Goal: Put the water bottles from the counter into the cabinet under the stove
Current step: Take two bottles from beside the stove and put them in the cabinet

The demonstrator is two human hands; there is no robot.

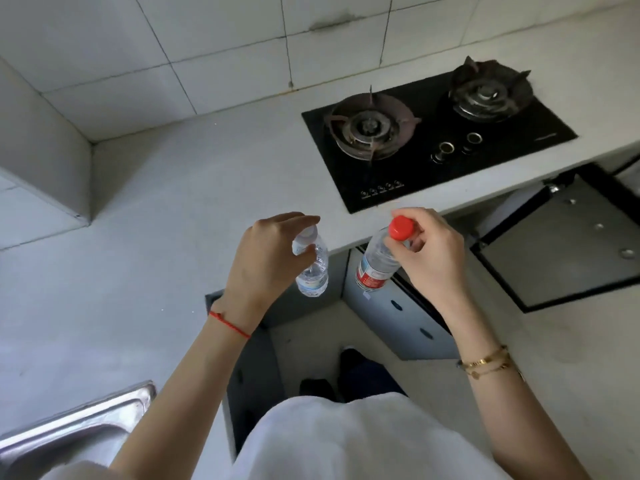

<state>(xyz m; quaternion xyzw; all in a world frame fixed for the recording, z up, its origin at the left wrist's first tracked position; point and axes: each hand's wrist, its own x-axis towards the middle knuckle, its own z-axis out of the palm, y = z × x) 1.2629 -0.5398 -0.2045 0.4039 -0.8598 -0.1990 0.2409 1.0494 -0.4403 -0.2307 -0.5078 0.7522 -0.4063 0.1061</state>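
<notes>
My left hand (263,258) grips a small clear water bottle (313,271) by its neck, and the bottle hangs past the counter's front edge. In my right hand (433,254) I hold a second bottle (375,263) with a red cap and red label, pinched near the cap. Both bottles are off the grey counter (173,202) and hang over the floor in front of it. The black two-burner stove (436,133) is set into the counter to the right. Below it, cabinet doors (561,244) stand open; the cabinet's inside is hidden.
A steel sink (69,431) sits at the lower left. Another open grey door panel (398,313) juts out under the counter near my legs. White tiled wall runs behind the counter.
</notes>
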